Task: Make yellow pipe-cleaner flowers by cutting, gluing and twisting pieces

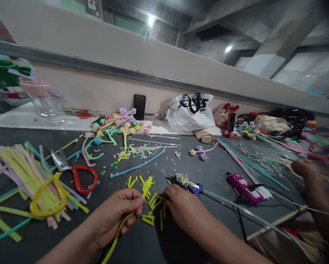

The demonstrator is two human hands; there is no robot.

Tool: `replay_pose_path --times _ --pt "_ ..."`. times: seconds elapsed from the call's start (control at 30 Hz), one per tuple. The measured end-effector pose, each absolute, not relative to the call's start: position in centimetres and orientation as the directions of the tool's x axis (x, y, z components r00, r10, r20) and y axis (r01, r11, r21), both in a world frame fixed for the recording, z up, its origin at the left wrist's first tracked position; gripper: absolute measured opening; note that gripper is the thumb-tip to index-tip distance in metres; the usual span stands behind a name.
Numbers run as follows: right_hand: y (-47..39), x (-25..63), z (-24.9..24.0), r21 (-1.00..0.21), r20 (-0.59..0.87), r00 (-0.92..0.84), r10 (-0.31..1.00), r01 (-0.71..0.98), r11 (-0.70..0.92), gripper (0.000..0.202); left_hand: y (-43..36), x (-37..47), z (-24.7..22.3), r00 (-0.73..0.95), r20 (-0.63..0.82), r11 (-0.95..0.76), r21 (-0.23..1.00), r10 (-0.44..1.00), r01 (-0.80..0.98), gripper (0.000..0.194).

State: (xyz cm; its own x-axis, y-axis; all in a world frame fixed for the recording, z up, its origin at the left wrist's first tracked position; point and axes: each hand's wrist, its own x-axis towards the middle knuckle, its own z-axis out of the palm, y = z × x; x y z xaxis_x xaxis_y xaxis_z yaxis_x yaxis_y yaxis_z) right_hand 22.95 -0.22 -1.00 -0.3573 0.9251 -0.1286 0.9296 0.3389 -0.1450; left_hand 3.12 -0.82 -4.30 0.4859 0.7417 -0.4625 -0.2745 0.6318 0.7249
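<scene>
Ceiling lamps (151, 20) above pale partition (104, 47)

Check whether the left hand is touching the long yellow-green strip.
Touching: the head view shows the left hand pinching the long yellow-green strip between thumb and fingers.

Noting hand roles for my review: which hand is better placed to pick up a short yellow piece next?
Probably the right hand: its fingertips are down beside the short yellow pieces, though whether they grip one is unclear. The left hand is occupied, pinching the long yellow stem.
</scene>
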Motion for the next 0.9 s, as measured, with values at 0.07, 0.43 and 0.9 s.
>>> replay_pose_path --times 0.07,0.43,0.9 --pt "0.2 22.5 -1.6 -0.081 -0.145 -0.391 0.909 0.920 0.383 0.020 -0.9 3.1 -4.3 0.489 -0.459 0.626 0.737 0.742 -0.257 0.021" --pt "1.3 24.8 -0.4 -0.358 -0.134 -0.323 0.937 0.897 0.258 0.016 -1.1 3.2 -4.4 0.528 -0.444 0.630 0.736 0.724 -0.246 0.020" --pt "1.6 24.7 1.1 -0.722 -0.264 -0.227 0.937 0.691 -0.035 0.004 -1.0 3.3 -4.3 0.533 -0.464 0.641 0.739 0.708 -0.208 0.019"
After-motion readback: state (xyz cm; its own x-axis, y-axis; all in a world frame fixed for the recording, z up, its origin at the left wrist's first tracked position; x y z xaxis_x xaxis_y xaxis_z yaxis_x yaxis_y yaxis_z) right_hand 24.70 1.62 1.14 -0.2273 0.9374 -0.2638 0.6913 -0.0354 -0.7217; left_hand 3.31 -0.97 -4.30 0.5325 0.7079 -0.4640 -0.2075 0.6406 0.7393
